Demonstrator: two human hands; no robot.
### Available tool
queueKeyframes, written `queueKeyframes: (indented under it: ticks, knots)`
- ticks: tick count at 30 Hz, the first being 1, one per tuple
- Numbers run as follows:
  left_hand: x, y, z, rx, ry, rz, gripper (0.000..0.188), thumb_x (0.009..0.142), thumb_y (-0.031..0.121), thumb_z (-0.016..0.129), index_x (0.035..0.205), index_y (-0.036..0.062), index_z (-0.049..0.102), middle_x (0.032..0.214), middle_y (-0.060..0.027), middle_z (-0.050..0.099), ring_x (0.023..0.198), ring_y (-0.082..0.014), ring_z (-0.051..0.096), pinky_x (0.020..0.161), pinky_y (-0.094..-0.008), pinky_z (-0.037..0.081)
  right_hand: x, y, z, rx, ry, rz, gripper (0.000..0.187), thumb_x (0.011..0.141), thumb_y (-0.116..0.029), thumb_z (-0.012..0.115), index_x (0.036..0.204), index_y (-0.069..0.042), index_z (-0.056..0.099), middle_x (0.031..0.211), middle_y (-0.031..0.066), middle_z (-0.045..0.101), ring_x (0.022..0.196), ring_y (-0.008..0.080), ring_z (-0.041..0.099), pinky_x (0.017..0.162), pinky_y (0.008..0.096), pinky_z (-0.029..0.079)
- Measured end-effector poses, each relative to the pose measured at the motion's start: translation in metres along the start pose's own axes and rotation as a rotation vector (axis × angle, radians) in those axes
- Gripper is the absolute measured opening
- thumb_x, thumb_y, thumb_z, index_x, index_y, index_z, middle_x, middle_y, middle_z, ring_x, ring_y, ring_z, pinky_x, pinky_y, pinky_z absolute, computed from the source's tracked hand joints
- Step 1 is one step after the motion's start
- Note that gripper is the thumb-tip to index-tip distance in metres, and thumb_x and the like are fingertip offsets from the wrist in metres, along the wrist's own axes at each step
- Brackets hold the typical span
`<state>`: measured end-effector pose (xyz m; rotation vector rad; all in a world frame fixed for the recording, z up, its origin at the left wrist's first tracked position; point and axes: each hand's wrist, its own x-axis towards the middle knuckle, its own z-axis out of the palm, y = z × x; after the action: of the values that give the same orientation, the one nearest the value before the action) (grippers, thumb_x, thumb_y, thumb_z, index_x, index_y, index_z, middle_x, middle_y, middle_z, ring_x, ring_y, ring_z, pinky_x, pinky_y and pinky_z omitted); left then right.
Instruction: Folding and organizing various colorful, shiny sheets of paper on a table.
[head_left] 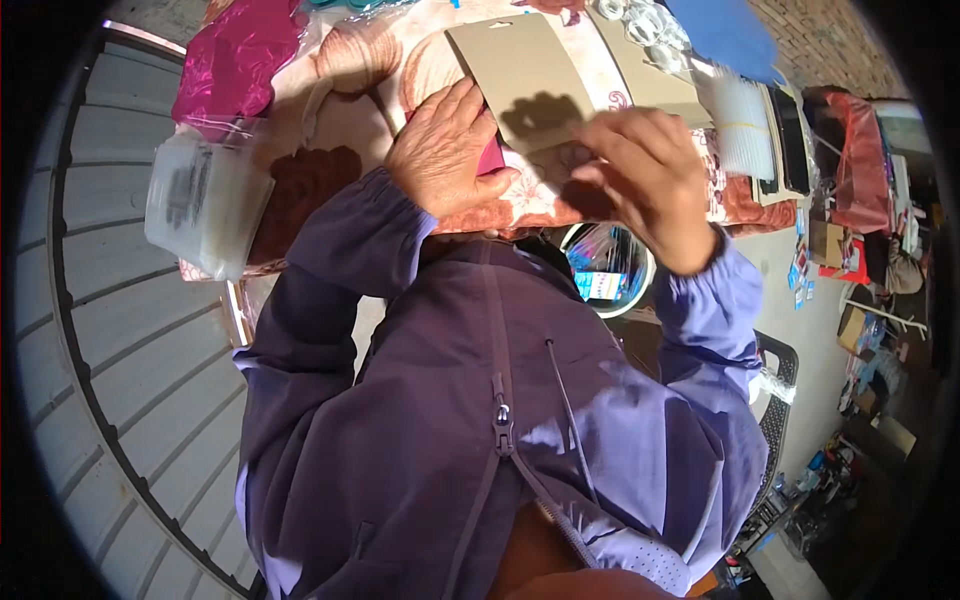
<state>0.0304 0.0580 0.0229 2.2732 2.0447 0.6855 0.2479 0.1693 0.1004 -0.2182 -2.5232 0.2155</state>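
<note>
My left hand lies open and flat, pressing on a small magenta piece that is mostly hidden under the palm and fingers. Just beyond it, a beige cardboard sheet with a cut-out hole at its far edge rests on the patterned cloth. My right hand is raised over the near right corner of the cardboard, and its shadow falls on the sheet. Its fingers are bent in toward the thumb. Whatever they hold, if anything, is too small or too shaded to make out.
A shiny magenta bag and a clear plastic packet are at the left. At the right are white coils, blue material and a ribbed whitish stack. A white bucket stands below the table's front edge.
</note>
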Motion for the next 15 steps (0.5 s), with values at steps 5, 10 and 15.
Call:
queueKeyframes:
  ticks: [5, 10, 15]
  knots:
    - [0.0, 0.002, 0.003, 0.139, -0.038, -0.012, 0.078, 0.075, 0.048, 0.069, 0.131, -0.0012, 0.047, 0.14, -0.0201, 0.041, 0.135, -0.033, 0.035, 0.113, -0.0439, 0.027, -0.01, 0.025, 0.047, -0.167, -0.027, -0.034, 0.02, 0.072, -0.008, 0.075, 0.091, -0.006, 0.07, 0.093, 0.0051, 0.068, 0.085, 0.0228, 0.06, 0.076, 0.0351, 0.044]
    - [0.0, 0.0, 0.003, 0.155, -0.042, -0.011, 0.078, 0.076, 0.048, 0.069, 0.133, -0.0006, 0.046, 0.141, -0.0194, 0.04, 0.136, -0.0324, 0.034, 0.113, -0.0435, 0.026, -0.011, 0.044, 0.057, -0.017, 0.002, -0.028, 0.019, 0.068, -0.008, 0.077, 0.086, -0.007, 0.07, 0.089, 0.0026, 0.068, 0.08, 0.0221, 0.059, 0.071, 0.0347, 0.042]
    - [0.001, -0.002, 0.006, 0.14, -0.008, 0.005, 0.08, 0.076, 0.047, 0.069, 0.135, 0.0003, 0.044, 0.143, -0.0184, 0.04, 0.136, -0.0317, 0.033, 0.113, -0.0433, 0.026, -0.009, 0.049, 0.043, -0.135, 0.038, 0.025, 0.019, 0.066, -0.006, 0.077, 0.082, -0.008, 0.068, 0.082, 0.0032, 0.066, 0.077, 0.022, 0.058, 0.067, 0.0348, 0.04]
